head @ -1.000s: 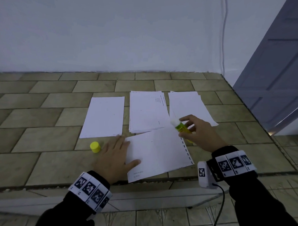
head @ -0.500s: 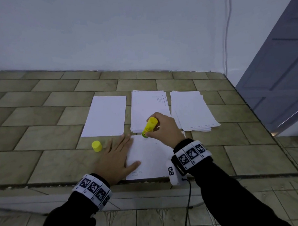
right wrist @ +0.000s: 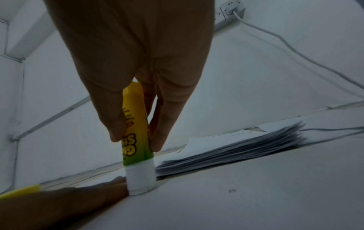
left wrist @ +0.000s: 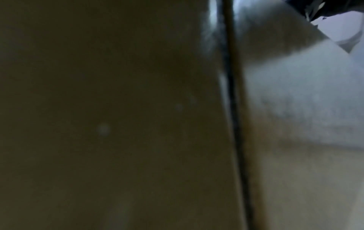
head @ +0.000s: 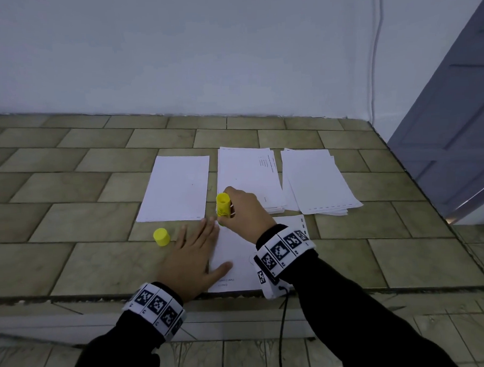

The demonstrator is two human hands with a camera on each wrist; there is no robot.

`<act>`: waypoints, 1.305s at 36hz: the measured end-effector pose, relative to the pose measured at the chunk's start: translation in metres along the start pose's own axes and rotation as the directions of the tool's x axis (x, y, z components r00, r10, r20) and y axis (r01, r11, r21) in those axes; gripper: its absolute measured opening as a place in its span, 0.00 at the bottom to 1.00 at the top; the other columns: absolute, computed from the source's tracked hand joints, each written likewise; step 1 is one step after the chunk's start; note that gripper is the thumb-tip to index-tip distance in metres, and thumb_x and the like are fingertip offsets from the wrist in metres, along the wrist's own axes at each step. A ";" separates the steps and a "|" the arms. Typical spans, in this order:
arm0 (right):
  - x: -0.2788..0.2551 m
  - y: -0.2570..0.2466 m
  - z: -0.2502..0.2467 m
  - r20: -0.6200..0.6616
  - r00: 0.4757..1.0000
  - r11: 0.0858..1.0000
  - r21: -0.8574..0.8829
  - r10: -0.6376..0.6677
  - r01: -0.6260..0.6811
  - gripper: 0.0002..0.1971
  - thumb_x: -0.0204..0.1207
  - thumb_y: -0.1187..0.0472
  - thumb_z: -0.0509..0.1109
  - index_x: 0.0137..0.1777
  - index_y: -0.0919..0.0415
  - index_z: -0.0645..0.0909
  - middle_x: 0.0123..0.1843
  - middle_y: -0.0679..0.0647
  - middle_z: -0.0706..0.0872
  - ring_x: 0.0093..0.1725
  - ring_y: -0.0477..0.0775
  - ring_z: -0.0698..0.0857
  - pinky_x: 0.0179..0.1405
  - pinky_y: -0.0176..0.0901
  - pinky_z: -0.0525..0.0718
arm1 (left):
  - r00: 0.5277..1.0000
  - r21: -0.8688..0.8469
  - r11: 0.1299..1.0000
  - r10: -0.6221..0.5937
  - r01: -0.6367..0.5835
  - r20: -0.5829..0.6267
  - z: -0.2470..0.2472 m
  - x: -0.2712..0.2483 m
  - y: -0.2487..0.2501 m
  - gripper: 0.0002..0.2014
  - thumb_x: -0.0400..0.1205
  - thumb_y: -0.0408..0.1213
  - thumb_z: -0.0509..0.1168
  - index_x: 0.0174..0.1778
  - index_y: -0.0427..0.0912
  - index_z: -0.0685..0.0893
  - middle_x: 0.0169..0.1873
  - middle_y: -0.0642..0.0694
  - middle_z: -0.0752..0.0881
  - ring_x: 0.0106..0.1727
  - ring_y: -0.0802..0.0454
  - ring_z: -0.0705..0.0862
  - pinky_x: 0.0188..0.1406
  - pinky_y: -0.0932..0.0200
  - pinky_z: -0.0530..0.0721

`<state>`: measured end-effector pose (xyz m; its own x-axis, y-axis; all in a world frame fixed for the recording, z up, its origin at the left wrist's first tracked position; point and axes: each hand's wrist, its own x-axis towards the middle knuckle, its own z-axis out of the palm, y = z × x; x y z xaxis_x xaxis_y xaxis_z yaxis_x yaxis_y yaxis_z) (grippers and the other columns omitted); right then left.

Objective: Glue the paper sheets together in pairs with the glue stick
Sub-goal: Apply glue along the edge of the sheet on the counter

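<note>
On tiled ledge, L to R:
Cap (head: 161,236): 1, yellow, upright on tile, just L of left hand, apart from it.
Left hand (head: 193,261): fingers straight & spread, flat on L edge of near sheet, thumb on the paper; holds nothing. Left wrist view dark/blurred, no detail.
Far-left paper (head: 176,187): looks like 1 sheet; can't tell if more under it.
Near sheet (head: 232,250): 1, closest to ledge front, partly under both hands; faint print at near edge.
Glue stick (head: 223,207): 1, yellow-green body, uncapped, about upright; white end down on near sheet at its far L corner, just beside L fingertips.
Right hand (head: 243,211): fingers & thumb wrapped round glue stick barrel, wrist over near sheet.
Middle stack (head: 248,174): 1 pile, many sheets, count unclear; some print on top.
Right stack (head: 315,180): 1 pile, fanned, count unclear; dashed strip at near edge.
Paper groups: 4 total.
Ledge (head: 69,191): beige-green tiles in brick pattern, meets wall behind.
Wall (head: 174,47): plain pale; thin white cable (head: 373,52) runs down near R corner.
Door (head: 454,118): grey, panelled, far R.
Wristbands: 2, black-white marker squares, over black sleeves.
</note>
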<state>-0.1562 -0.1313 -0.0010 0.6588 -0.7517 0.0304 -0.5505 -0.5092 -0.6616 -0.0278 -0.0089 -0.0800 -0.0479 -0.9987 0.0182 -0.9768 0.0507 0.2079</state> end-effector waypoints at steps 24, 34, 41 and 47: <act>-0.069 0.087 -0.083 -0.286 0.939 0.981 0.022 0.190 -0.192 0.12 0.72 0.64 0.76 0.50 0.60 0.76 0.42 0.56 0.86 0.43 0.56 0.86 0.45 0.48 0.86 | 0.998 -0.009 0.999 -0.044 0.044 0.041 -0.002 -0.001 0.003 0.57 0.70 0.83 0.35 0.87 0.43 0.50 0.86 0.51 0.45 0.85 0.57 0.40 0.85 0.41 0.42; -0.053 0.013 -0.019 0.052 0.992 0.987 0.115 -0.114 0.108 0.08 0.69 0.65 0.75 0.39 0.63 0.77 0.40 0.58 0.83 0.42 0.57 0.84 0.46 0.61 0.85 | 0.995 0.023 0.998 -0.063 0.062 0.077 -0.006 0.001 0.005 0.61 0.66 0.87 0.37 0.87 0.45 0.45 0.86 0.51 0.41 0.86 0.55 0.37 0.85 0.41 0.40; -0.048 -0.004 0.003 0.098 0.970 0.973 0.093 -0.220 0.211 0.08 0.72 0.64 0.73 0.47 0.66 0.78 0.43 0.60 0.82 0.42 0.59 0.82 0.45 0.61 0.83 | 0.999 0.019 1.000 -0.022 0.022 0.027 -0.005 0.002 0.004 0.55 0.69 0.85 0.42 0.87 0.52 0.50 0.86 0.52 0.50 0.87 0.52 0.43 0.84 0.40 0.44; -0.054 0.012 -0.015 0.075 0.985 0.986 0.074 -0.154 0.149 0.09 0.70 0.65 0.74 0.39 0.59 0.74 0.40 0.55 0.82 0.41 0.55 0.83 0.45 0.57 0.85 | 0.997 0.027 0.998 -0.065 0.064 0.049 -0.004 0.001 0.004 0.62 0.65 0.87 0.38 0.87 0.45 0.48 0.86 0.51 0.44 0.86 0.55 0.39 0.84 0.44 0.37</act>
<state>-0.2063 -0.1029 0.0012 0.7726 -0.6304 0.0755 -0.4071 -0.5830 -0.7032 -0.0313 -0.0099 -0.0755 0.0055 -0.9990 -0.0434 -0.9831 -0.0133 0.1824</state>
